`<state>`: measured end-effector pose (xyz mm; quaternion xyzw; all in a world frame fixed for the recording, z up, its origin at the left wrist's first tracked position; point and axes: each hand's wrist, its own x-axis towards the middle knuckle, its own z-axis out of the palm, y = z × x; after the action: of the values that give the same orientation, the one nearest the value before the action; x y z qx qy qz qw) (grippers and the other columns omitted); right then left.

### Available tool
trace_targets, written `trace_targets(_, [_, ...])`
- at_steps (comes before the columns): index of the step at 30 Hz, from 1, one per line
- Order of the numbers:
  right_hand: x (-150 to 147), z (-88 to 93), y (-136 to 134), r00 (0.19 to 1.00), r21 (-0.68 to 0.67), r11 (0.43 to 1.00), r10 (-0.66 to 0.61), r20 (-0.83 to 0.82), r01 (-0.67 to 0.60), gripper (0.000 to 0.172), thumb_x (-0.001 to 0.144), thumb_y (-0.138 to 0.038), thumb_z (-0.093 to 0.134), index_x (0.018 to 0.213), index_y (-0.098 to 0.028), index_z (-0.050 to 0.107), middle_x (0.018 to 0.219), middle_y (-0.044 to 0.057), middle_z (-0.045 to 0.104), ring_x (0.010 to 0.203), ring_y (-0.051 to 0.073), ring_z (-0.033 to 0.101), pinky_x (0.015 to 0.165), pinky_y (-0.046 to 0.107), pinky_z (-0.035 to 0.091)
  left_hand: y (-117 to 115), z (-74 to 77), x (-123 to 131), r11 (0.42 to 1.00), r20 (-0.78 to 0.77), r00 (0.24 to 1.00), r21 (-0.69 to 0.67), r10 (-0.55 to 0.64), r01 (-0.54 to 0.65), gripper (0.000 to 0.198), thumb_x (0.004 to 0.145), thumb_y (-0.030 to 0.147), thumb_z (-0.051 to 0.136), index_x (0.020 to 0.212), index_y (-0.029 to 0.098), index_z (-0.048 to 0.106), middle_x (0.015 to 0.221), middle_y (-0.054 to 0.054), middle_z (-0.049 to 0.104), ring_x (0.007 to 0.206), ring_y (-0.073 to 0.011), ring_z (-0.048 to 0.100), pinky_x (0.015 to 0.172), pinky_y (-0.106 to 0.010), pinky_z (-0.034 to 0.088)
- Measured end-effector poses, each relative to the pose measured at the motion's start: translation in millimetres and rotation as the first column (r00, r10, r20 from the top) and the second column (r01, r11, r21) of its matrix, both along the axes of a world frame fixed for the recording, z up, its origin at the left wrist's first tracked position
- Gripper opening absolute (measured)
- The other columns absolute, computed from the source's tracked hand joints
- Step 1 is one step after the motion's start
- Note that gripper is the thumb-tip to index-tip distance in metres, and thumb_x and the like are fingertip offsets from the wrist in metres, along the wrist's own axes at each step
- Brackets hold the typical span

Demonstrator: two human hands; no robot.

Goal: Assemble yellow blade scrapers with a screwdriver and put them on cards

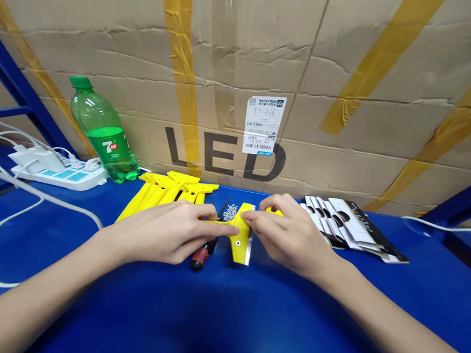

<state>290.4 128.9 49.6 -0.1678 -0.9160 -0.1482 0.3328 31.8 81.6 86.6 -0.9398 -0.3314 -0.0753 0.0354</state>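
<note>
A yellow scraper point(238, 247) with a metal blade along its right edge is gripped by my left hand point(177, 231), the index finger stretched along its head. One small round screw or hole shows on the lower part of the head. My right hand point(286, 230) is pinched, its fingertips touching the upper part of the scraper head; whatever lies between them is hidden. Beneath and beside my left hand lies a screwdriver point(200, 257) with a red and black handle. Small silvery screws point(229, 211) lie in a heap just behind the scraper.
Several yellow scraper handles point(155, 191) are laid side by side behind my left hand. White and black printed cards point(350, 225) overlap at the right. A green soda bottle point(107, 132) and a power strip point(70, 177) with cables stand left. A large cardboard box point(238, 50) backs the blue table point(223, 318).
</note>
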Motion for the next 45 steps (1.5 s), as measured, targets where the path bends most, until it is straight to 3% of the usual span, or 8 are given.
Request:
trace_targets(5, [21,0.9,-9,0.995,-0.046,0.998,0.040,0.088,-0.036,0.022,0.089,-0.004,0.050,0.091,-0.020,0.065,0.103,0.010,0.073,0.094,0.027,0.058,0.074,0.042,0.046,2,0.9,10,0.999,-0.056,0.998,-0.040,-0.016,0.014,0.049,0.097,0.015,0.047,0.141,0.033,0.057,0.098,-0.004,0.065,0.079,-0.0160,0.065,0.073,-0.025,0.052])
trace_targets(13, [34,-4.6,-18,0.885,-0.477,0.876,-0.164,-0.437,-0.073,0.016,0.087,-0.012,0.056,0.079,-0.024,0.050,0.084,0.005,0.064,0.091,0.024,0.066,0.077,0.038,0.052,4,2.9,29,0.999,-0.043,0.998,-0.014,-0.035,0.035,0.046,0.099,0.016,0.043,0.140,0.030,0.058,0.098,-0.005,0.066,0.076,-0.0153,0.064,0.070,-0.026,0.052])
trace_targets(16, [34,-0.7,-18,0.745,-0.777,0.607,-0.439,-0.502,-0.166,0.016,0.088,-0.031,0.066,0.080,-0.023,0.055,0.075,0.002,0.063,0.069,0.018,0.063,0.064,0.033,0.050,7,3.3,34,0.999,-0.025,0.999,0.014,-0.044,0.045,0.045,0.101,0.019,0.039,0.142,0.031,0.056,0.101,-0.005,0.066,0.080,-0.0159,0.065,0.071,-0.026,0.052])
trace_targets(19, [35,-1.2,-16,0.812,-0.918,0.161,-0.429,-0.396,-0.362,0.028,0.081,-0.046,0.075,0.077,-0.019,0.067,0.066,0.001,0.062,0.058,0.013,0.056,0.057,0.029,0.047,11,2.0,40,0.996,-0.028,0.996,0.034,-0.082,0.083,0.046,0.102,0.020,0.036,0.142,0.032,0.054,0.103,-0.005,0.066,0.079,-0.0168,0.065,0.069,-0.027,0.052])
trace_targets(21, [36,-4.6,-14,0.815,-0.903,0.030,-0.417,-0.402,-0.429,0.032,0.075,-0.047,0.081,0.074,-0.017,0.071,0.063,0.000,0.061,0.056,0.011,0.053,0.056,0.027,0.045,14,0.1,44,0.993,-0.030,0.995,0.062,-0.096,0.098,0.047,0.101,0.017,0.036,0.142,0.030,0.054,0.113,-0.008,0.066,0.079,-0.0170,0.065,0.068,-0.028,0.052])
trace_targets(30, [37,-12.5,-16,0.770,-0.881,-0.011,-0.491,-0.407,-0.473,0.032,0.066,-0.042,0.089,0.068,-0.017,0.069,0.054,-0.004,0.057,0.050,0.008,0.047,0.051,0.024,0.034,14,0.4,52,0.989,-0.189,0.972,0.022,-0.139,0.145,0.097,0.063,-0.011,0.042,0.145,0.041,0.046,0.170,-0.003,0.021,0.075,-0.0110,0.064,0.056,-0.023,0.043])
trace_targets(39, [32,-12.3,-20,0.758,-0.881,0.001,-0.508,-0.408,-0.473,0.034,0.062,-0.041,0.091,0.071,-0.016,0.071,0.059,-0.003,0.059,0.052,0.008,0.048,0.052,0.024,0.036,10,3.7,49,0.991,-0.173,0.976,-0.035,-0.132,0.128,0.076,0.077,-0.005,0.045,0.140,0.037,0.053,0.168,0.000,0.026,0.108,-0.0245,0.069,0.076,-0.032,0.053])
trace_targets(45, [25,-6.1,-12,0.758,-0.852,-0.023,-0.469,-0.453,-0.523,0.026,0.068,-0.037,0.090,0.072,-0.018,0.074,0.060,-0.003,0.058,0.054,0.008,0.048,0.054,0.023,0.037,9,4.5,44,0.986,0.014,0.998,-0.154,-0.058,0.060,0.074,0.082,-0.005,0.042,0.140,0.039,0.055,0.167,0.002,0.030,0.107,-0.0209,0.070,0.080,-0.029,0.053])
